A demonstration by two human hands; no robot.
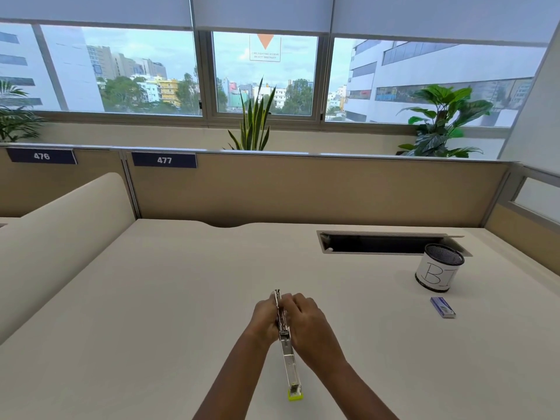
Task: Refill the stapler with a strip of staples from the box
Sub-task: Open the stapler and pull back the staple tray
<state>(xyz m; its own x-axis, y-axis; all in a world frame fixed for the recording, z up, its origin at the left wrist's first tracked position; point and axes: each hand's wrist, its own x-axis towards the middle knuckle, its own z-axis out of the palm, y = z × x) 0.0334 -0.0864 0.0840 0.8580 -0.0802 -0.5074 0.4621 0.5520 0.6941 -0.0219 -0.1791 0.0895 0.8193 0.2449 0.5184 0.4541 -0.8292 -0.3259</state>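
Beige desk (pixel 181 298) fills the lower half of my view, with a partition behind it bearing number plates 476 (pixel 41 156) and 477 (pixel 164 160) at upper left, and windows and potted plants beyond.

Low in the centre of the frame I see both hands closed around the stapler (pixel 286 344), which is swung open. My left hand (pixel 265 318) wraps it from the left side, fingers curled against the metal; my right hand (pixel 309 322) clasps it from the right, fingers folded over the top at the far end. A silver part sticks up just above the knuckles, and the long metal channel runs down from between the palms toward the bottom of the frame, ending in a yellow-green tip (pixel 295 396) that lies on or just above the desk.

I cannot tell whether any staples sit in the channel.

At centre right, well apart from both hands, the small blue staple box (pixel 443 307) lies flat on the desk. Just above it stands a mesh pen cup (pixel 439 268) wrapped in white paper with handwritten letters, in front of a cable slot (pixel 378 244) in the desktop.
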